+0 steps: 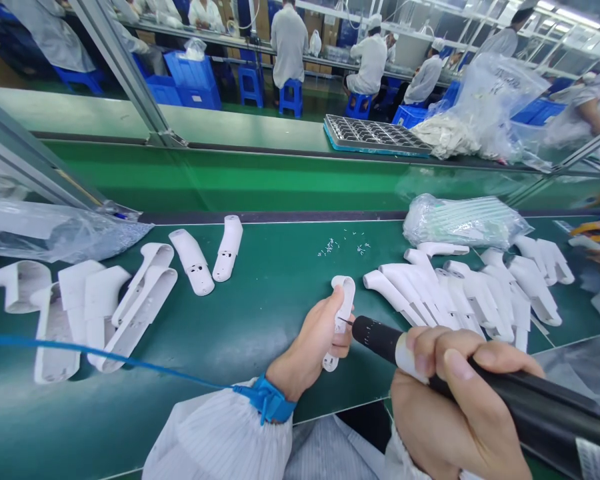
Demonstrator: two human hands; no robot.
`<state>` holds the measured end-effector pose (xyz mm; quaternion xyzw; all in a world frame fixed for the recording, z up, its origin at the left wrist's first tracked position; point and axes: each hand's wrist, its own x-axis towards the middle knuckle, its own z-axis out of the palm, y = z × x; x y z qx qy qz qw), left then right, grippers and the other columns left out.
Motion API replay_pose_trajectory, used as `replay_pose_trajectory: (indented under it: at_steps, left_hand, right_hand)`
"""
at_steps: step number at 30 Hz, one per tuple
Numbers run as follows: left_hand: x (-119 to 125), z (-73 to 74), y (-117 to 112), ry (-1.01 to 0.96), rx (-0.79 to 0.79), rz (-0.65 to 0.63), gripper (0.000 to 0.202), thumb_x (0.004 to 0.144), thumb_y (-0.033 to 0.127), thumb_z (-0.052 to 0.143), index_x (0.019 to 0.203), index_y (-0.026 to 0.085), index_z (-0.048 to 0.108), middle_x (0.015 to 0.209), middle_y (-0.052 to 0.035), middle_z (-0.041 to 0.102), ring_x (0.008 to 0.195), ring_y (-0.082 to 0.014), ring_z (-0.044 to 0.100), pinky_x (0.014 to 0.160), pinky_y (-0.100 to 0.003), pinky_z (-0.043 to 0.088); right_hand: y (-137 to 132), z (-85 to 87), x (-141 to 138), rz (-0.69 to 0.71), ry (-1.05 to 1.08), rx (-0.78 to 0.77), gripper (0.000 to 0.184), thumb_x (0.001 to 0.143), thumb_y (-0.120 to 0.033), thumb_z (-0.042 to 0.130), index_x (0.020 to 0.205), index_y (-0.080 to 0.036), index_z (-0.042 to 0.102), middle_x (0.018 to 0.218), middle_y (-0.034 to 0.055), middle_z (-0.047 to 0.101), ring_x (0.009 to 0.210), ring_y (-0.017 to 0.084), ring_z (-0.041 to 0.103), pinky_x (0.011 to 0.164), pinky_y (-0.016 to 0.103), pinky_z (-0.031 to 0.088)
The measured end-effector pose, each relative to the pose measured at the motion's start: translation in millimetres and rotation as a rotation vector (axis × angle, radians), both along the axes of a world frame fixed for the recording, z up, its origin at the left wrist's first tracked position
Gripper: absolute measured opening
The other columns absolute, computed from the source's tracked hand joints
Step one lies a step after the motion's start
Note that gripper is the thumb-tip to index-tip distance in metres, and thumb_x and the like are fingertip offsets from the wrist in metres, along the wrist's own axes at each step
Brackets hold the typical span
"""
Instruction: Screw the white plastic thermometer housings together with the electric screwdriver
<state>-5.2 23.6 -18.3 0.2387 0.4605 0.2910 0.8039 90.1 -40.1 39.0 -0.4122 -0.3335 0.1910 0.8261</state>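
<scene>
Left grip [320,330] pinching 1 white housing [347,300], long axis near-to-far; housing lies left and far of right grip [455,400], wrapped round black screwdriver [375,337], tip at housing, contact unclear

Green surface [260,300]: loose screws [330,247] far, white shells [193,260] both sides; workers [289,47] beyond

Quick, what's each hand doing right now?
Left hand: closed, holding a white plastic shell.
Right hand: closed around a black electric screwdriver, its tip at the shell.
</scene>
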Motion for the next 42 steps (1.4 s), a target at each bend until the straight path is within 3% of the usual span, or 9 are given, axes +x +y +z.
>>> replay_pose_trajectory:
  at_steps: [3, 6, 8, 11, 18, 25, 32, 37, 42]
  left_hand:
    - [-10, 0.9, -4, 0.403, 0.395, -0.082, 0.053, 0.099, 0.072, 0.048, 0.082, 0.023, 0.054, 0.066, 0.0001, 0.053, 0.052, -0.0140, 0.047, 0.051, -0.028, 0.037]
    - [-30, -2.4, -2, 1.065, 0.933, 0.011, 0.032, 0.103, 0.049, 0.053, 0.087, 0.021, 0.059, 0.094, -0.0125, 0.067, 0.085, -0.0280, 0.062, 0.074, -0.040, 0.049]
    - [-42, -6.6, 2, 1.428, 1.042, 0.028, 0.021, 0.099, 0.036, 0.058, 0.101, 0.015, 0.063, 0.113, -0.0206, 0.067, 0.101, -0.0364, 0.061, 0.082, -0.048, 0.049]
    - [-51, -11.5, 9, 1.643, 0.967, -0.095, 0.031, 0.098, 0.030, 0.063, 0.115, 0.004, 0.063, 0.122, -0.0254, 0.064, 0.108, -0.0409, 0.059, 0.084, -0.051, 0.050]
    - [-29, -2.5, 23, 1.535, 1.098, 0.080, 0.030, 0.098, 0.026, 0.066, 0.124, 0.012, 0.059, 0.134, -0.0219, 0.060, 0.119, -0.0399, 0.056, 0.091, -0.052, 0.047]
    - [-12, -13.4, 50, 1.414, 1.317, 0.230, 0.016, 0.100, 0.019, 0.062, 0.115, 0.015, 0.062, 0.122, -0.0164, 0.066, 0.112, -0.0349, 0.059, 0.084, -0.045, 0.043]
    - [-15, -20.4, 50, 1.409, 1.366, 0.285, 0.014, 0.097, 0.013, 0.065, 0.111, 0.015, 0.064, 0.116, -0.0135, 0.067, 0.107, -0.0321, 0.060, 0.084, -0.044, 0.041]
    - [-16, -21.3, 51, 1.362, 1.382, 0.255, 0.014, 0.096, 0.011, 0.066, 0.109, 0.016, 0.065, 0.116, -0.0123, 0.068, 0.108, -0.0303, 0.060, 0.088, -0.044, 0.042]
    - [-14, -20.2, 50, 1.270, 1.412, 0.164, 0.016, 0.097, 0.009, 0.065, 0.111, 0.016, 0.067, 0.121, -0.0116, 0.069, 0.114, -0.0296, 0.060, 0.093, -0.045, 0.041]
  right_hand:
    - [10, 1.7, 10, -0.059, 0.128, -0.007, 0.013, 0.071, -0.015, 0.061, 0.080, -0.022, 0.054, 0.056, -0.0045, 0.046, 0.046, 0.013, 0.042, 0.050, 0.030, 0.041]
    - [27, 5.4, 28, -0.128, 0.223, -0.007, 0.014, 0.067, -0.015, 0.061, 0.076, -0.022, 0.052, 0.055, -0.0045, 0.043, 0.046, 0.011, 0.039, 0.049, 0.028, 0.038]
    - [45, 5.2, 41, -0.173, 0.227, 0.043, 0.018, 0.064, -0.015, 0.062, 0.076, -0.022, 0.050, 0.056, -0.0050, 0.045, 0.047, 0.011, 0.040, 0.051, 0.027, 0.039]
    - [78, -0.9, 58, -0.186, 0.215, 0.077, 0.021, 0.063, -0.016, 0.064, 0.075, -0.021, 0.049, 0.056, -0.0058, 0.046, 0.048, 0.011, 0.044, 0.057, 0.028, 0.042]
    - [141, -19.3, 72, -0.254, 0.192, 0.087, 0.018, 0.064, -0.014, 0.063, 0.072, -0.021, 0.048, 0.055, -0.0059, 0.047, 0.050, 0.012, 0.048, 0.057, 0.028, 0.044]
    - [161, -27.4, 64, -0.221, 0.197, 0.076, 0.019, 0.069, -0.016, 0.065, 0.075, -0.021, 0.047, 0.057, -0.0057, 0.049, 0.050, 0.012, 0.049, 0.056, 0.028, 0.044]
    - [185, -40.5, 44, -0.142, 0.232, 0.054, 0.023, 0.074, -0.022, 0.071, 0.078, -0.020, 0.048, 0.059, -0.0068, 0.050, 0.053, 0.010, 0.050, 0.058, 0.026, 0.047]
    - [182, -31.9, 42, -0.134, 0.282, 0.060, 0.023, 0.065, -0.019, 0.067, 0.074, -0.022, 0.046, 0.055, -0.0064, 0.047, 0.050, 0.011, 0.047, 0.056, 0.027, 0.043]
    - [150, -8.4, 46, -0.054, 0.327, 0.027, 0.024, 0.062, -0.017, 0.063, 0.077, -0.022, 0.046, 0.056, -0.0059, 0.044, 0.050, 0.011, 0.043, 0.058, 0.027, 0.043]
